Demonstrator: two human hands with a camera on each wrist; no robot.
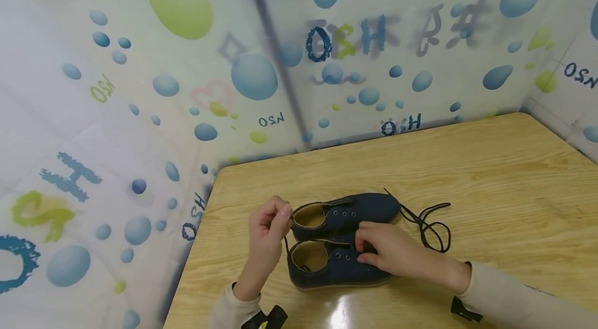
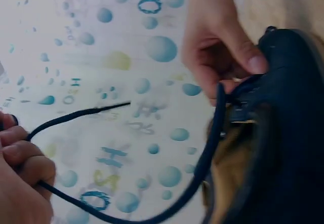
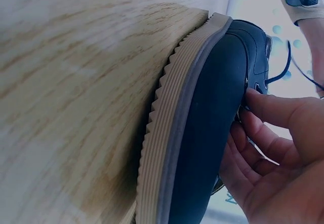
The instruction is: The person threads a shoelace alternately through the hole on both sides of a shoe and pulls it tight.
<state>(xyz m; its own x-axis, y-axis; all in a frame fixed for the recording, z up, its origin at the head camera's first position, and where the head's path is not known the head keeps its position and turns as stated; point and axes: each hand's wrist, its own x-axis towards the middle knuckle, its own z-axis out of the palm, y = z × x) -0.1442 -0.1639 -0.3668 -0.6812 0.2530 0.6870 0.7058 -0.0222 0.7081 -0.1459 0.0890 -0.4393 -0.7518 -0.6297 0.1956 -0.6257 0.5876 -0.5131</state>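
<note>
Two dark navy lace-up shoes lie side by side on the table, toes to the right: the near shoe (image 1: 322, 278) and the far shoe (image 1: 378, 205). My left hand (image 1: 266, 235), raised by the heels, pinches a dark shoelace (image 2: 76, 202). In the left wrist view its free tip sticks out past the fingers, and the lace loops across to the near shoe's eyelets. My right hand (image 1: 397, 248) pinches the near shoe at its lacing edge, thumb beside the eyelets. Whether its fingertips also hold lace there is hidden.
Another dark lace (image 1: 436, 224) lies in loose loops on the wooden table (image 1: 490, 173), right of the far shoe's toe. Behind and to the left stands a white wall covering (image 1: 224, 33) printed with blue and green drops.
</note>
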